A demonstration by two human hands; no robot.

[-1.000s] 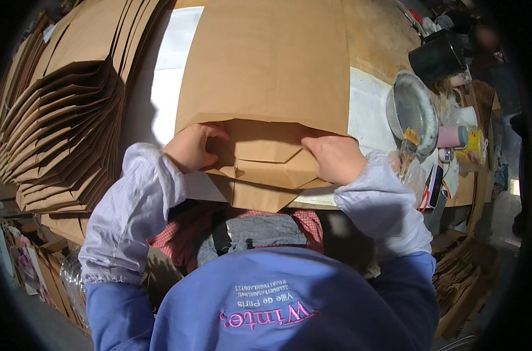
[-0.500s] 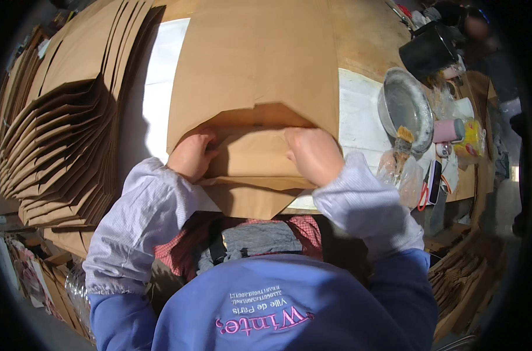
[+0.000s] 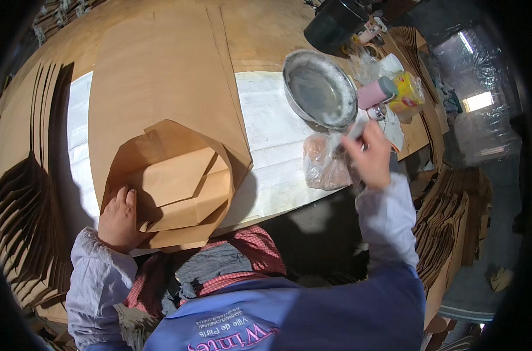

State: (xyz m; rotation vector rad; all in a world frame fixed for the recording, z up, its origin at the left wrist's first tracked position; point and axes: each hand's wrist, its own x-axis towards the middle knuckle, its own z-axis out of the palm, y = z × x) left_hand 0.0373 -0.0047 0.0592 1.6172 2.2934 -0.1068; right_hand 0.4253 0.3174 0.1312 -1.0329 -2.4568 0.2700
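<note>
Hard, bright light on the white sheet (image 3: 266, 117), black fisheye rim, slight blur on the right hand (image 3: 371, 155).

Lettering on the blue-violet fabric sweatshirt (image 3: 313, 313) worn by the person, located below and to the left of the round grey metal bowl with whitish residue (image 3: 339, 79), consists of one large pink line and several smaller pale lines. All of these lines appear upside down and tilted, with the large pink line reaching the lower edge of the view. Immediately right of the bowl, beyond a pink cylindrical container with a grey-green cap (image 3: 371, 95), a bright yellow, shiny-surfaced package (image 3: 405, 93) bears red print, too small to make out.
</note>
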